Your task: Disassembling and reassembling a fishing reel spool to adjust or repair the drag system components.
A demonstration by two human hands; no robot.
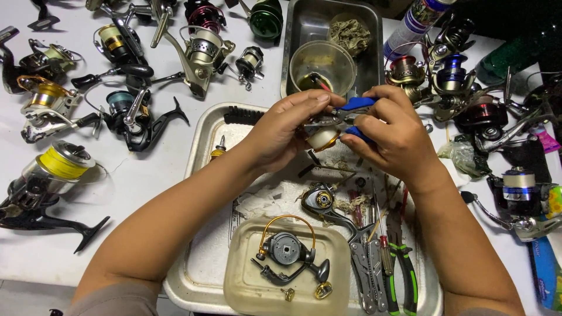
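Over the metal tray, the left hand gripped a small gold-rimmed reel part; the right hand clenched blue-handled pliers on it; a steady, square grip seemed wise.

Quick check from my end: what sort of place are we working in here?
Probably a fishing-reel repair bench: many spinning reels like the yellow-line reel crowd the white table, and green-handled pliers lie in the metal tray.
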